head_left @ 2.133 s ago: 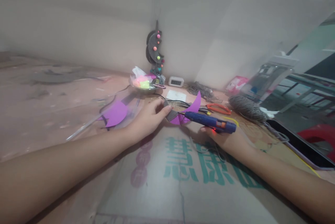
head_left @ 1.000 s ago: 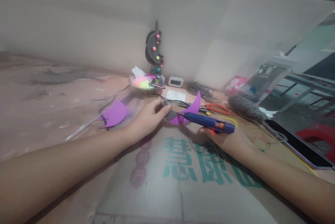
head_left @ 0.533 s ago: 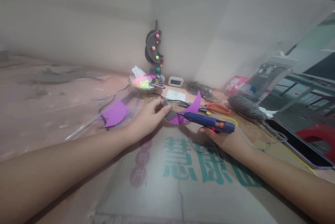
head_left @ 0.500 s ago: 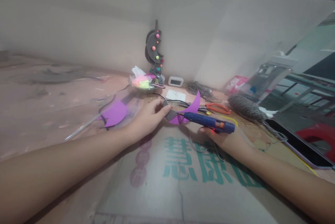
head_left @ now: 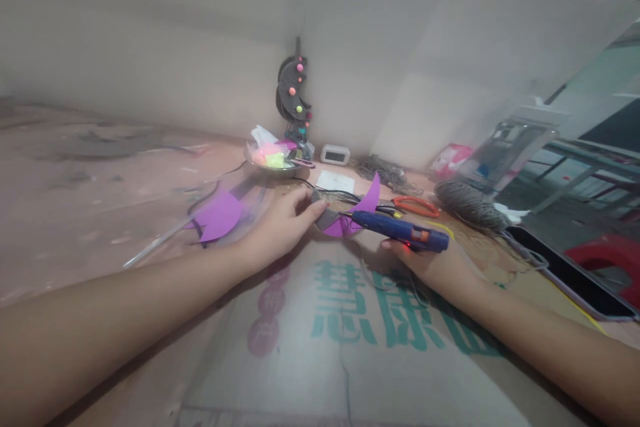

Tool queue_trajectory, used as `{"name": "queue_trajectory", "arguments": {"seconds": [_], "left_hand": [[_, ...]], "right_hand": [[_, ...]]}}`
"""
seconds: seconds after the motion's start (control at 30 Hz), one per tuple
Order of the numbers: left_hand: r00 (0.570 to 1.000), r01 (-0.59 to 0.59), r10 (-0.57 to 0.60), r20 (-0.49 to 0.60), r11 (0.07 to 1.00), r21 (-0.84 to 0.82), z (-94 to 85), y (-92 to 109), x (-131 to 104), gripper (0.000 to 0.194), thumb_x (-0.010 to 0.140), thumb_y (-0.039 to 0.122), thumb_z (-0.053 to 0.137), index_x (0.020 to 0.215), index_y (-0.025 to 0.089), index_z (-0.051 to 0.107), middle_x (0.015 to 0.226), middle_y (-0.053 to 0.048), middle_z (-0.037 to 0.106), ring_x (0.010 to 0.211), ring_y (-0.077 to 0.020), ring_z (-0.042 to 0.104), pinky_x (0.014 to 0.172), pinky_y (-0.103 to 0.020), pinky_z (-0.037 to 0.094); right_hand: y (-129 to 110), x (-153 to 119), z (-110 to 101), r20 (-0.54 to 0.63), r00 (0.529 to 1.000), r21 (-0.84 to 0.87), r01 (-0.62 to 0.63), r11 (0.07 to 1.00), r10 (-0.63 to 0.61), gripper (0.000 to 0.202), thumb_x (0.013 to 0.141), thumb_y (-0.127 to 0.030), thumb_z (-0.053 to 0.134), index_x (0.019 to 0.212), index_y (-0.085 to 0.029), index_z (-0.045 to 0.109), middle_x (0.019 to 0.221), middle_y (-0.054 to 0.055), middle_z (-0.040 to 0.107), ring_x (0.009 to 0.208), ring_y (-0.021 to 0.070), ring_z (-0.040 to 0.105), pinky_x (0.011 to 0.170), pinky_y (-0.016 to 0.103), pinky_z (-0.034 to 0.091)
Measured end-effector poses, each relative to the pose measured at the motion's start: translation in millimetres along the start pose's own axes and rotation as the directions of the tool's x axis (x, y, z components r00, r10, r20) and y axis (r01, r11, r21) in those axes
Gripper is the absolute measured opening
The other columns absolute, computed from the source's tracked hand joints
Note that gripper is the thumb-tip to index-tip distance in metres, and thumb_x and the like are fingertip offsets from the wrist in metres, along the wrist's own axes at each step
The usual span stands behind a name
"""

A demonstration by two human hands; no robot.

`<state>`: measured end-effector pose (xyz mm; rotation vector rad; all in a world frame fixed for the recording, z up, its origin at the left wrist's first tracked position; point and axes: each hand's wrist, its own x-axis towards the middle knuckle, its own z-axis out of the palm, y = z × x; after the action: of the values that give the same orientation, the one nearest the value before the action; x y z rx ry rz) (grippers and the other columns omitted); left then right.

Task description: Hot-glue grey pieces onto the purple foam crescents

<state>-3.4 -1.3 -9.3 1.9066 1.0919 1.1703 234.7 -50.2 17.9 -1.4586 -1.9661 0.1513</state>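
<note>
At mid-scene, over the cardboard [head_left: 300, 380]: left hand [head_left: 287, 220], with a pinch of thumb and forefinger on a gray piece [head_left: 329, 218]; remaining fingers mostly hidden. Just right of the gray piece: purple crescent [head_left: 369, 199], one point upward; join between the two unclear. Farther right: right hand [head_left: 435, 266], closed about the glue gun [head_left: 395, 229], with fingers largely out of sight and their exact placement impossible to tell. Nozzle [head_left: 349, 215] toward the left, at the edge of the gray piece; contact or slight gap not distinguishable. On the gun's underside, a red light [head_left: 407, 245]. To the left: purple paper [head_left: 221, 216], beside a clear stick [head_left: 157, 240]. At the far side, from left to right: bowl [head_left: 275, 172], gray ornament [head_left: 290, 90] with coloured balls, white clock [head_left: 335, 155]. To the right: orange handles [head_left: 434, 210], yarn ball [head_left: 470, 205], phone [head_left: 575, 277].
</note>
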Motion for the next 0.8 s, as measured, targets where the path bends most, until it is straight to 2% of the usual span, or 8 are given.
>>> {"name": "queue_trajectory", "arguments": {"seconds": [0.5,0.8], "left_hand": [[1.000,-0.005,0.005,-0.002,1.000,0.005,-0.3,0.5,-0.2,0.031,0.089,0.043,0.049,0.071,0.018,0.047,0.070,0.001,0.049,0.066,-0.0135,0.045,0.057,-0.025,0.035],[1.000,0.020,-0.020,-0.013,1.000,-0.011,0.1,0.7,-0.8,0.030,0.089,0.044,0.049,0.073,0.019,0.048,0.066,0.002,0.047,0.059,-0.0119,0.043,0.052,-0.024,0.032]], "right_hand": [[3.5,-0.5,0.0,-0.019,0.999,-0.001,0.025,1.000,-0.025,0.014,0.074,-0.035,0.060,0.066,-0.025,0.054,0.056,-0.003,0.057,0.051,0.0169,0.056,0.048,0.029,0.046],[3.2,0.4,-0.8,0.021,1.000,0.024,0.012,1.000,-0.013,0.016,0.074,-0.036,0.061,0.066,-0.024,0.054,0.056,-0.002,0.055,0.052,0.0167,0.053,0.050,0.030,0.045]]}}
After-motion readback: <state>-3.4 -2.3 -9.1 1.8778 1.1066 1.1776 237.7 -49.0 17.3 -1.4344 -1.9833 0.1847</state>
